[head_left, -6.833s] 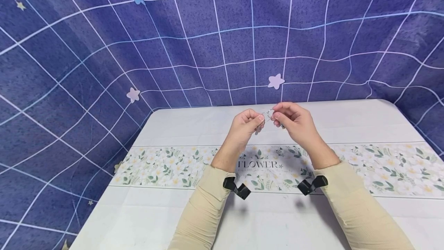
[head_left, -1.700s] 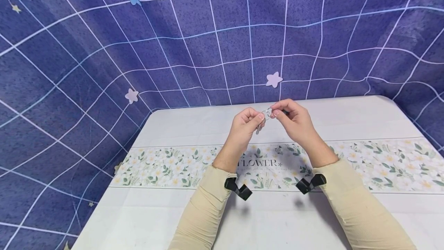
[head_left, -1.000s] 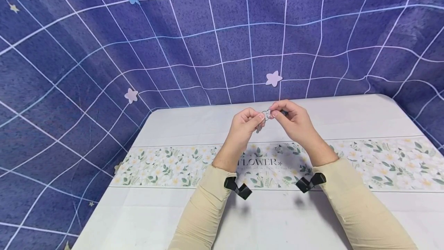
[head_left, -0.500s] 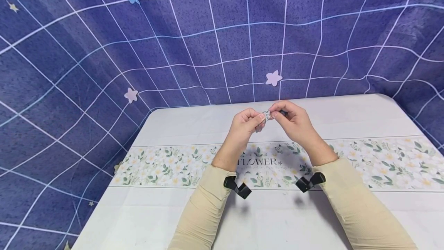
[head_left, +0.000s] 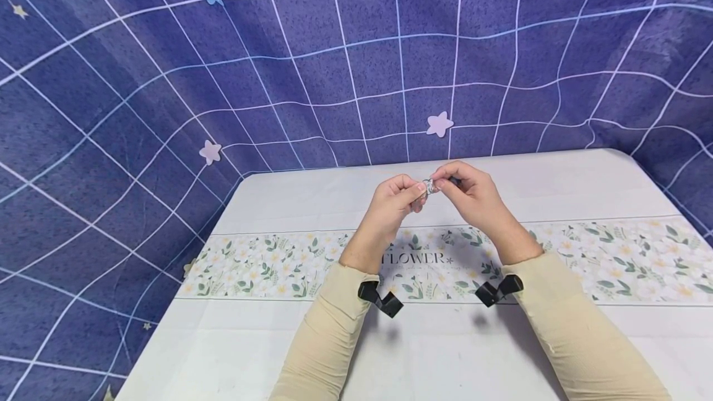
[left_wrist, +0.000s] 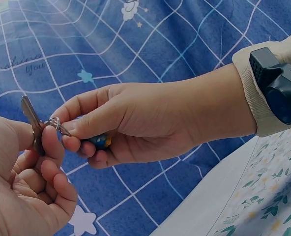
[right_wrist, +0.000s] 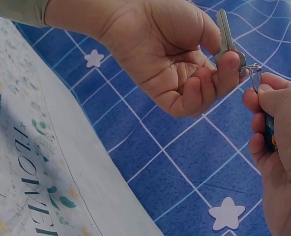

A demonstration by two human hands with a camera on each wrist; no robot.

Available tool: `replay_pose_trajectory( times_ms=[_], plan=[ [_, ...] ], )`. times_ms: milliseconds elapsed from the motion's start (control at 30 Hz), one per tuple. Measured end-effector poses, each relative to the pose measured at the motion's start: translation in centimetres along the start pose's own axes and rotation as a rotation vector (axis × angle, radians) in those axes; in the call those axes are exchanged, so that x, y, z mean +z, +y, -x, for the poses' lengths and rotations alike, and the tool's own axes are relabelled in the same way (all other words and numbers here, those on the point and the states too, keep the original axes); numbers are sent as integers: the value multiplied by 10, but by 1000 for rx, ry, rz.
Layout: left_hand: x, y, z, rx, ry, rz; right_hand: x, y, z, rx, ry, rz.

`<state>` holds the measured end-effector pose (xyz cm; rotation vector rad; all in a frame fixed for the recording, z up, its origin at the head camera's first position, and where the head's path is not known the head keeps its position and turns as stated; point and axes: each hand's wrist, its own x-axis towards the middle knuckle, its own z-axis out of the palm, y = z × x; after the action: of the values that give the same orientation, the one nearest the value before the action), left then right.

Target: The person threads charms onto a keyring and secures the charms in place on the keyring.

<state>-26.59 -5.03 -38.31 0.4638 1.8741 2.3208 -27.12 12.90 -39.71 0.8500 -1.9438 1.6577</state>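
Both hands meet above the far part of the table. My left hand (head_left: 397,198) pinches a metal key (right_wrist: 225,32) between thumb and index finger; its toothed blade sticks out past the fingers in both wrist views. Beside the key's head is a split key ring (left_wrist: 53,122), gripped by the thumb and index finger of my right hand (head_left: 472,195). A small blue trinket with a yellow part (left_wrist: 101,142) sits under the right hand's curled fingers, mostly covered. Whether the ring's wire passes through the key's hole is too small to tell.
A white table cover (head_left: 250,339) with a floral band (head_left: 267,268) lies under the hands. Behind and at the left hangs a blue gridded curtain (head_left: 312,79) with stars. Black wrist cameras (head_left: 381,299) are strapped over beige sleeves.
The fingertips have drawn closer together, narrowing the ring's visible gap. The key blade that hung below my left hand in the head view no longer shows there. The arms barely moved.
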Motion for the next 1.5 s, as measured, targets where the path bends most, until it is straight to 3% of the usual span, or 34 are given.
replay_pose_trajectory(
  times_ms=[800, 1500],
  plan=[
    [-2, 1, 0, -125, -37, 76, -2, 2, 1, -19, -40, -23],
    [-4, -1, -2, -154, -56, 79, -2, 1, 1, 14, -63, -40]
  ],
)
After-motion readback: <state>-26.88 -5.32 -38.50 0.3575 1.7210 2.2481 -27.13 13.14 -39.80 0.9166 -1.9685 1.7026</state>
